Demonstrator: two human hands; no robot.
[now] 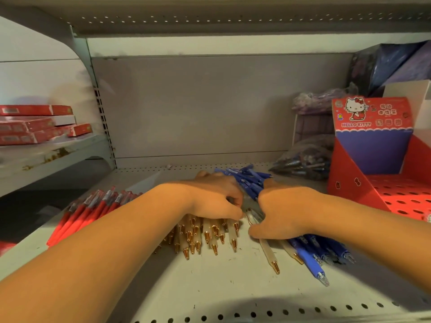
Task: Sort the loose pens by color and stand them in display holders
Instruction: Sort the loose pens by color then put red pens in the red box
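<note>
Three piles of loose pens lie on the grey shelf (233, 287): red pens (88, 210) at the left, white pens (210, 234) with gold tips in the middle, blue pens (312, 250) at the right. My left hand (210, 199) lies over the white pens with its fingers curled down onto them. My right hand (282, 213) grips a bundle of blue pens whose far ends (247, 180) stick out beyond it. The two hands almost touch. A red Hello Kitty display holder (373, 159) with a holed tray stands at the right.
Red flat boxes (35, 124) are stacked on a side shelf at the left. Bags of pens (305, 159) lie at the back right beside the holder, with purple packs (391, 64) behind. Two white pens (270, 255) lie apart near the blue pile.
</note>
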